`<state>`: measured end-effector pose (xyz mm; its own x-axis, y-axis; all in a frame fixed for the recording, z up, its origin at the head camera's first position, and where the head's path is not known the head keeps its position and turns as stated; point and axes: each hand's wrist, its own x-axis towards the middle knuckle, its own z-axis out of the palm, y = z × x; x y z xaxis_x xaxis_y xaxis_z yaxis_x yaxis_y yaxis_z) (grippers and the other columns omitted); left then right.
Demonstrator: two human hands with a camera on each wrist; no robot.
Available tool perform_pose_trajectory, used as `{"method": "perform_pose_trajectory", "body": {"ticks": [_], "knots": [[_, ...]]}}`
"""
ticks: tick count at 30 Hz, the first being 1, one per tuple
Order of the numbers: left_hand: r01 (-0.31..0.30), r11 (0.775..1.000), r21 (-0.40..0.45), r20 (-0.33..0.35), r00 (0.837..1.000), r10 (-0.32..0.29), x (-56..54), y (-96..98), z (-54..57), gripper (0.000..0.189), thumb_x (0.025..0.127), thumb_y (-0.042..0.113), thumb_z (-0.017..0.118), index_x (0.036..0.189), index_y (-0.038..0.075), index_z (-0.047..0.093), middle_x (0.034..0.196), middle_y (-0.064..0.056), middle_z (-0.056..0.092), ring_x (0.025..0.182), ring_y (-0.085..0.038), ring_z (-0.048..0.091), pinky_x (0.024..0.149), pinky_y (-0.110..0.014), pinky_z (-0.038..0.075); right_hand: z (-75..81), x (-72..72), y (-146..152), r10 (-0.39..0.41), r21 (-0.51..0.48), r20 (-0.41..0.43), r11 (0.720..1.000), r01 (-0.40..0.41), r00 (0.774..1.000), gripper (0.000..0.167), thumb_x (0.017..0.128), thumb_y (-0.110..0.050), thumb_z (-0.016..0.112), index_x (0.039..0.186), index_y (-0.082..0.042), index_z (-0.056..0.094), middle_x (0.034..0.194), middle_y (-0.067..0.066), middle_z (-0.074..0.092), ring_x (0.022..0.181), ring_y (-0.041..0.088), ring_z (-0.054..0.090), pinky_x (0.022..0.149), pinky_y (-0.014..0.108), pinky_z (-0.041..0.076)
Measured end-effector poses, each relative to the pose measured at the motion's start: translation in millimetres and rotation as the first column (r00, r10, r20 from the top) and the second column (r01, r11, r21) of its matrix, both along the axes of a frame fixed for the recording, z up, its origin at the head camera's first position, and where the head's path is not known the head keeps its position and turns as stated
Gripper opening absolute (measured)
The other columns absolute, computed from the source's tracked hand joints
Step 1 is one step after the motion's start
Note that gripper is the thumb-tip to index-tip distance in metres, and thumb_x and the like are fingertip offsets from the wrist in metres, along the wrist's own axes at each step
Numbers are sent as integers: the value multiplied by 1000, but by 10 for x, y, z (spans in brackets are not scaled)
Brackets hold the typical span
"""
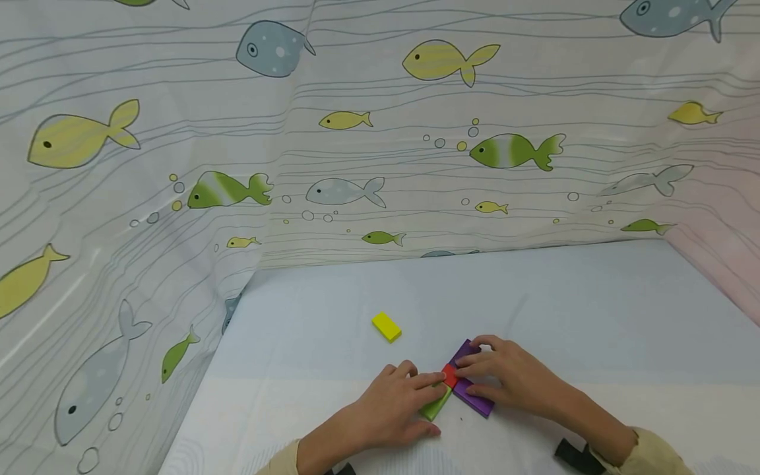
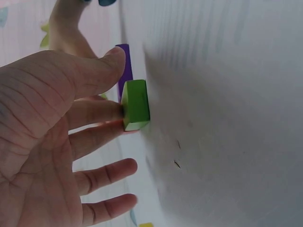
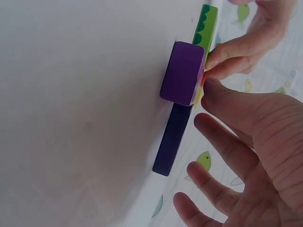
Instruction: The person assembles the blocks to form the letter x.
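A red block (image 1: 450, 376) lies at the middle of a small cluster, with a green block (image 1: 436, 404) and two purple blocks, a far one (image 1: 460, 353) and a near one (image 1: 474, 398), set around it. My left hand (image 1: 394, 406) rests fingertips on the green and red blocks; its thumb stands apart from them. In the left wrist view the green block (image 2: 137, 104) shows its end, and the fingers are mostly straight. My right hand (image 1: 519, 376) touches the purple blocks with its thumb and fingertips, fingers spread. The near purple block's end (image 3: 183, 73) faces the right wrist camera.
A yellow block (image 1: 387, 327) lies alone on the white table cover (image 1: 309, 330), behind and left of the cluster. Fish-patterned curtains (image 1: 356, 152) enclose the back and left side. A black strap (image 1: 578, 455) is by the right wrist.
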<state>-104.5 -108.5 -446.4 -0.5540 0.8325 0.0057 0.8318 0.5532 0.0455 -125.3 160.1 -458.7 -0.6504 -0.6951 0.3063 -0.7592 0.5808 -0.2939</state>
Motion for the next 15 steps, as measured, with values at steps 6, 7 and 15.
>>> {"method": "perform_pose_trajectory", "body": {"ticks": [6,7,15], "knots": [[1,1000,-8,28,1000,-1,-21,-6,-1,59,92,57,59,142,26,54,149,8,46,108,-13,45,81,-27,39,-6,24,2,3,22,28,1000,-4,1000,32,85,-28,78,117,-23,75,120,-11,68,118,30,55,85,48,52],[1,1000,-14,29,1000,-1,-24,-8,2,59,92,57,59,142,26,54,149,9,46,108,-13,45,82,-27,39,-10,26,1,2,26,28,1000,-3,1000,32,86,-28,78,117,-23,75,120,-11,68,118,31,55,85,48,52],[22,999,-48,-14,1000,-23,-39,-28,4,63,92,60,57,145,27,51,150,9,44,112,-14,45,84,-28,39,-16,45,-4,6,41,-22,999,-5,1000,32,86,-27,77,117,-23,75,119,-11,69,117,32,56,84,51,51]]}}
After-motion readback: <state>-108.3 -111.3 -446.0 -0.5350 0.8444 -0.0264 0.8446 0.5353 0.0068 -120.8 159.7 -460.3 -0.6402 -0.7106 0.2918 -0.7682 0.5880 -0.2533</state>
